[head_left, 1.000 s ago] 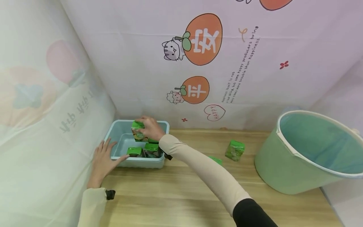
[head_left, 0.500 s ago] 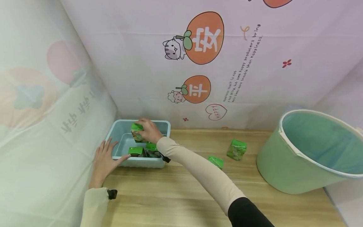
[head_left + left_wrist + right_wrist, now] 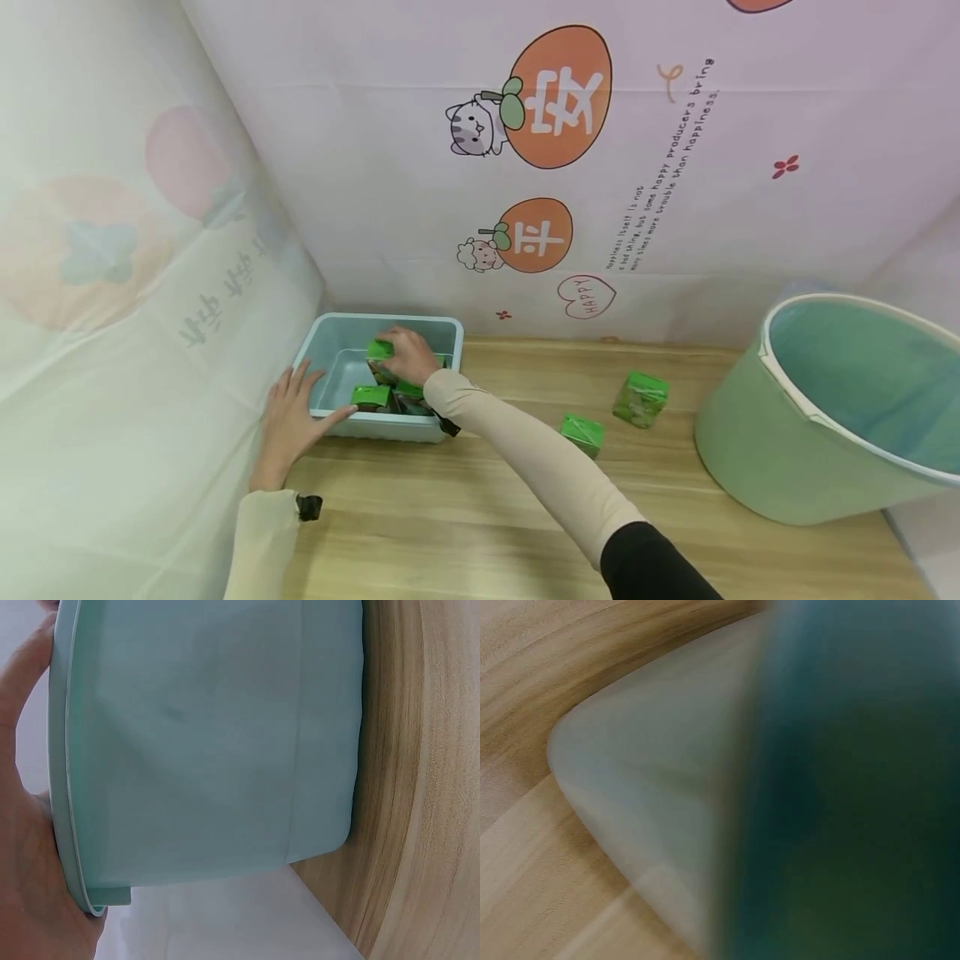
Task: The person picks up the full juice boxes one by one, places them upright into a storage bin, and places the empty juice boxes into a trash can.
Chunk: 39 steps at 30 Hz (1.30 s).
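A light-blue plastic bin [image 3: 345, 367] stands on the wooden table at the back left. My right hand [image 3: 410, 358] reaches into it and grips a small green-topped box [image 3: 379, 350] by its upper part. Under and beside that hand are more such boxes, the nearest a box [image 3: 372, 396] by the front wall; others are partly hidden. My left hand [image 3: 291, 421] rests on the bin's near left corner, fingers spread along the side rim and thumb along the front rim. In the left wrist view this hand [image 3: 34, 877] lies against the rim of the bin [image 3: 202, 750].
Two more green boxes lie on the table right of the bin: one box [image 3: 582, 433] beside my right forearm, another box [image 3: 641, 398] farther back. A large pale-green bucket [image 3: 780, 433] stands at the right. Printed cloth walls [image 3: 390, 183] border the table behind and left.
My right hand has lowered slightly within the bin with the green box in its grip. The left hand keeps its place on the rim. The head view has shifted a little left.
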Available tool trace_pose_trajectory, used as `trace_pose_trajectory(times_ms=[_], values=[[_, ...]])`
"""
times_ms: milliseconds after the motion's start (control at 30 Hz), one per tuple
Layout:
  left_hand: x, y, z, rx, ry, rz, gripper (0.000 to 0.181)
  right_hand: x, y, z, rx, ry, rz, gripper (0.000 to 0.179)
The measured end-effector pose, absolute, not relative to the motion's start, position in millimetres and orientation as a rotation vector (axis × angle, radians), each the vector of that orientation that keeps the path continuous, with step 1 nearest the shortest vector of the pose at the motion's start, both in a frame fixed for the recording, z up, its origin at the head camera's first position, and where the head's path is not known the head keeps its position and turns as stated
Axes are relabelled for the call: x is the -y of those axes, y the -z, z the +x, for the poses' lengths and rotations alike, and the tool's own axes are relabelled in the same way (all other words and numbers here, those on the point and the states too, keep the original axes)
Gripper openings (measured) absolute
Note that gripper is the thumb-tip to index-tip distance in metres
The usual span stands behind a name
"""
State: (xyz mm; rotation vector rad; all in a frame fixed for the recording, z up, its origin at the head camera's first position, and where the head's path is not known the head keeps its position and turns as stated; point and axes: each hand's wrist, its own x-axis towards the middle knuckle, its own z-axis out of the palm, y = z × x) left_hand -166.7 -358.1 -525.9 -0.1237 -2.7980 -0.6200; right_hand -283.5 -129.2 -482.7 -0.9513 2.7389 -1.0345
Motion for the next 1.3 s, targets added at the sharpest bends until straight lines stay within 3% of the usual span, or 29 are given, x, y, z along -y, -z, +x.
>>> trace_pose_trajectory(times_ms=[467,833,1300], values=[[346.1,522.0,-167.9,2.712,0.668,-0.172,0.091,122.5,494.5,-283.4,-2.761,0.892,-0.835,0.046],[344.3,525.2,-168.2,2.738,0.657,-0.182,0.091,119.7,507.2,-285.6,-2.804,0.666,-0.907,0.044],[355.4,526.0,-162.6,2.769,0.646,-0.148,0.092,106.7,489.8,-284.1,-2.551,0.765,-0.961,0.056]])
